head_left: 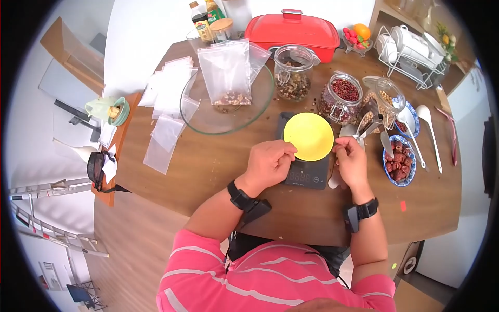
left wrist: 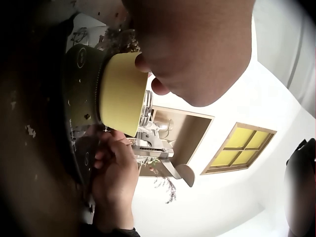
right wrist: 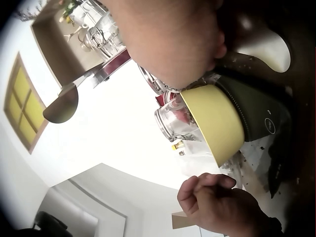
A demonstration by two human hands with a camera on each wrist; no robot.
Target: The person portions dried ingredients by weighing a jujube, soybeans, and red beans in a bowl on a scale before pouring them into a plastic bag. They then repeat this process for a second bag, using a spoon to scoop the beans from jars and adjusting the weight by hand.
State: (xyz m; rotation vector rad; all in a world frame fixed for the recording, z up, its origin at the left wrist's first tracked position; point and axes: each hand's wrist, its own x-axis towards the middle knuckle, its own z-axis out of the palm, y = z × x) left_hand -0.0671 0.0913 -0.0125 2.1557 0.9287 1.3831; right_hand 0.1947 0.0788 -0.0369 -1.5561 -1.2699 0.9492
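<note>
Both my hands, left (head_left: 267, 164) and right (head_left: 352, 165), had curled fingers; I could not tell if they pinched something small. Between them the yellow bowl (head_left: 309, 136), smooth, upright, seemingly empty, stood on the black scale (head_left: 306, 177). I judged this was preparing to weigh; next needed hands clear of the rim. Beyond the right hand stood the peppercorn jar (head_left: 344, 93).

Bowl (head_left: 311, 136) on scale (head_left: 306, 179), jar (head_left: 293, 78) behind, pot (head_left: 292, 39) behind jar. Dish (head_left: 201, 115) left of scale, bag (head_left: 225, 73) in it. Dried fruit (head_left: 399, 163) in cup (head_left: 399, 183) right of scale; spoon (head_left: 430, 130) farther right.
</note>
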